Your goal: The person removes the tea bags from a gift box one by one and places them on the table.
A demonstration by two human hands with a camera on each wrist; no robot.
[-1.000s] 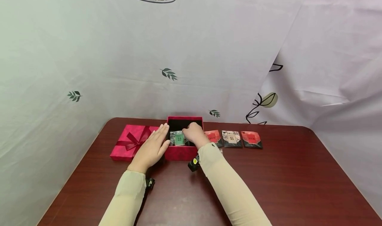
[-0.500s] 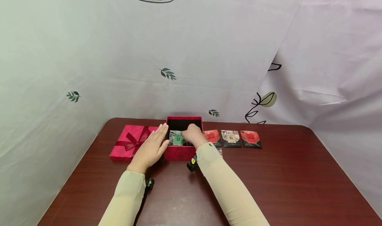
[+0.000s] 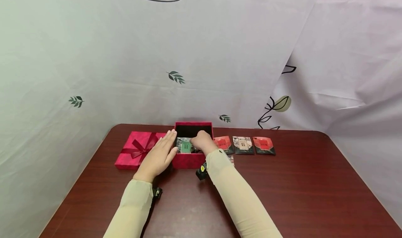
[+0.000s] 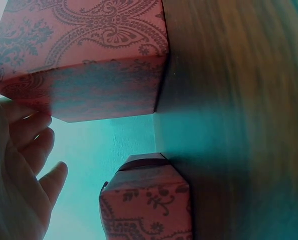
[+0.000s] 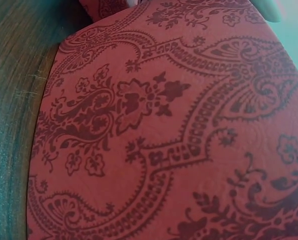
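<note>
An open red box (image 3: 188, 161) with a dark inside sits at the back of the table. My right hand (image 3: 203, 142) reaches into it with curled fingers, thumb side at the right edge of a green-labelled sachet (image 3: 185, 146); its fingertips are hidden. The sachet's printed face shows at the left of the box. My left hand (image 3: 158, 157), fingers straight, lies along the box's left side. In the left wrist view, those fingers (image 4: 34, 150) are at the patterned box wall (image 4: 108, 90). Only the box's front wall (image 5: 154, 120) fills most of the right wrist view.
A red lid (image 3: 133, 150) with a dark ribbon bow lies left of the box, partly behind my left hand. Right of the box lie a red sachet (image 3: 223, 144), a cream one (image 3: 243, 145) and another red one (image 3: 264, 146). A pale curtain (image 3: 201, 56) hangs behind.
The green-labelled sachet has shifted slightly left inside the box, toward its left wall. My left hand stays at the box's side, and my right hand has barely moved.
</note>
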